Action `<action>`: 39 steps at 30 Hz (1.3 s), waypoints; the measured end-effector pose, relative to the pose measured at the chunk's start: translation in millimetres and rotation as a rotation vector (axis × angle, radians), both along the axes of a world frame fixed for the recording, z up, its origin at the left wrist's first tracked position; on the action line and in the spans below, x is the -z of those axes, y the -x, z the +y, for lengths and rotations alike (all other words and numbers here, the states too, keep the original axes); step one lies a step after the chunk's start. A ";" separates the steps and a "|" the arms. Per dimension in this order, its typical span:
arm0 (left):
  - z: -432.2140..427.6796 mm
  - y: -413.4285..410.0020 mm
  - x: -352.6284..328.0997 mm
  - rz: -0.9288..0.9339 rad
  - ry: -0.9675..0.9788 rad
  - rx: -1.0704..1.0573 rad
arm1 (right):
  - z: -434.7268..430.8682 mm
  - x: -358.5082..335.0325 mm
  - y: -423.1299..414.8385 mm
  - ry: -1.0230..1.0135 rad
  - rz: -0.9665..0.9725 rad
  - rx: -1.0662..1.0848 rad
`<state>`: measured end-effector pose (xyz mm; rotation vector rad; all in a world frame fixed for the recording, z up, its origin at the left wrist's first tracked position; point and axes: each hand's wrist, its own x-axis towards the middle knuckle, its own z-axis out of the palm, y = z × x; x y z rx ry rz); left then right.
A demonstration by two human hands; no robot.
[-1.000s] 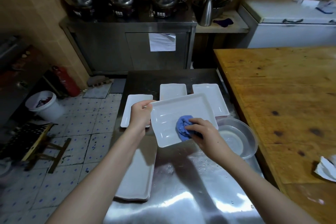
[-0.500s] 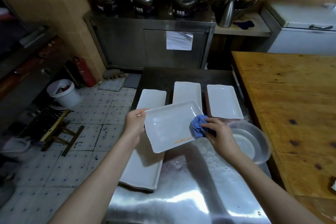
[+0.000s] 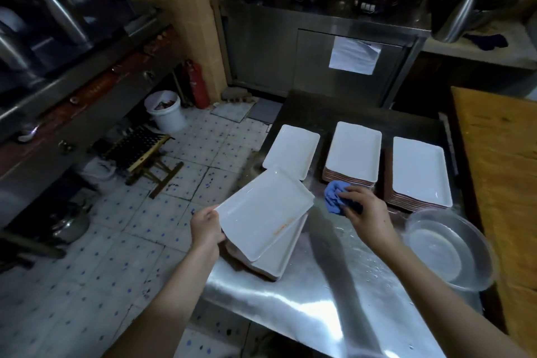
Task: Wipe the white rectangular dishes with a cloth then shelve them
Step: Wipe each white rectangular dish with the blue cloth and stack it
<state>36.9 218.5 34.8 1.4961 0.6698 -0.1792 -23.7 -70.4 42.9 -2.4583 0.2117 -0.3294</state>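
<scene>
Now: we hold one white dish (image 3: 261,212) up, tipped, over a short stack (image 3: 279,261) at the left edge of the tabletop (image 3: 319,299).
Left grip (image 3: 206,227): it grasps the dish by its left rim.
Right grip (image 3: 363,212): it is bunched round the blue cloth (image 3: 334,195), just beside the dish's right corner and not touching it.
What changed: a moment ago the cloth was rubbing inside the dish. Now it is off, and the dish has swung left and down toward the stack.
Mark: a thin orange smear (image 3: 283,227) shows by the dish's near rim.
What it means: we think wiping this dish is almost over, but the smear may need one more rub.
Left to do: the back piles (image 3: 353,151) wait in three spots. We see no shelving yet.
Bowl (image 3: 476,241): a metal bowl sits near, on the right.
</scene>
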 end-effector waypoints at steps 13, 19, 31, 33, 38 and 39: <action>10.6 18.4 14.1 0.063 -0.001 -0.082 | 20.9 6.7 -15.0 -0.012 0.000 -0.057; 18.9 16.7 20.9 0.071 -0.100 0.063 | 28.0 15.5 -16.5 -0.027 0.032 -0.052; 23.9 2.6 14.4 0.088 -0.247 0.374 | 30.2 19.3 -23.9 -0.034 0.050 -0.035; 20.6 -6.1 13.3 0.080 -0.236 0.396 | 27.4 19.3 -24.5 -0.044 0.047 -0.025; 6.8 -36.5 17.4 0.045 -0.197 0.439 | 15.5 16.8 -24.0 -0.065 0.016 0.025; 3.5 -43.6 18.6 0.040 -0.209 0.459 | 12.7 15.9 -24.0 -0.076 0.012 0.039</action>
